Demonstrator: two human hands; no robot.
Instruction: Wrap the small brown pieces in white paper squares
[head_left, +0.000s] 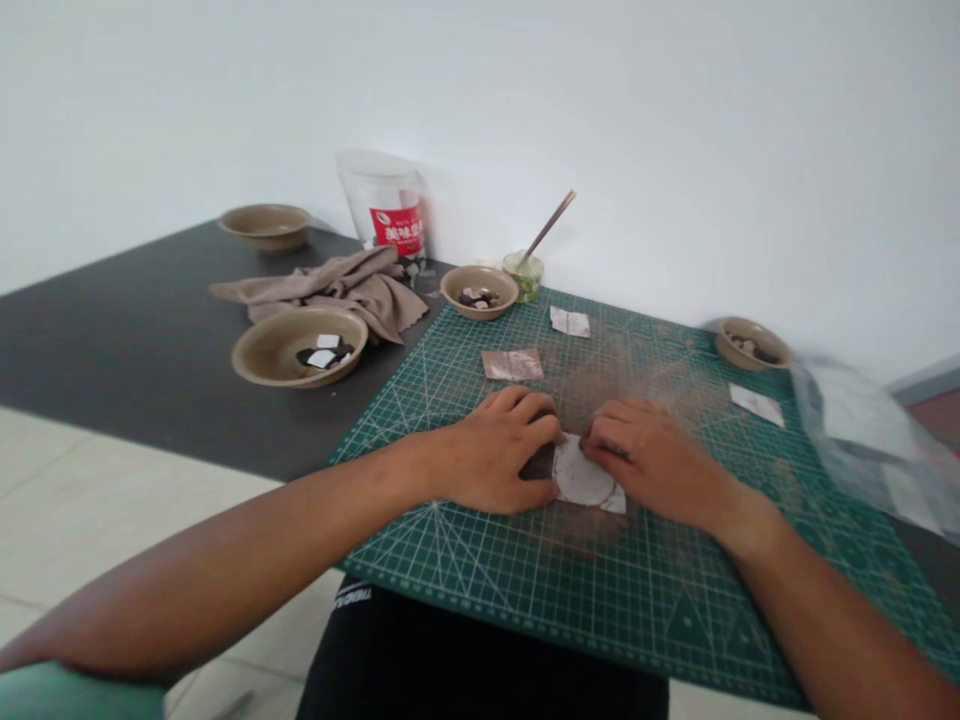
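Note:
A small white square piece (583, 478), like paper, with a dark-edged round outline on it, lies on a green cutting mat (480, 560). My left hand (501, 450) holds it down at its left edge, thumb at the lower corner and index finger at the upper one. My right hand (646, 455) is closed, its fingers curled in a pinch at the square's upper right. What sits between those fingertips is hidden and blurred. Brown powder smudges the mat around both hands. Just beyond lies a brownish, white-dusted square (512, 365).
Behind are a bowl of dark and pale bits (480, 294), a green cup (529, 272) with a stick and a white square (570, 322). Left: a bowl (300, 345), cloth (337, 285), clear tub (390, 210), another bowl (264, 228). Right: a bowl (752, 345), white piece (756, 404), plastic bag (870, 440).

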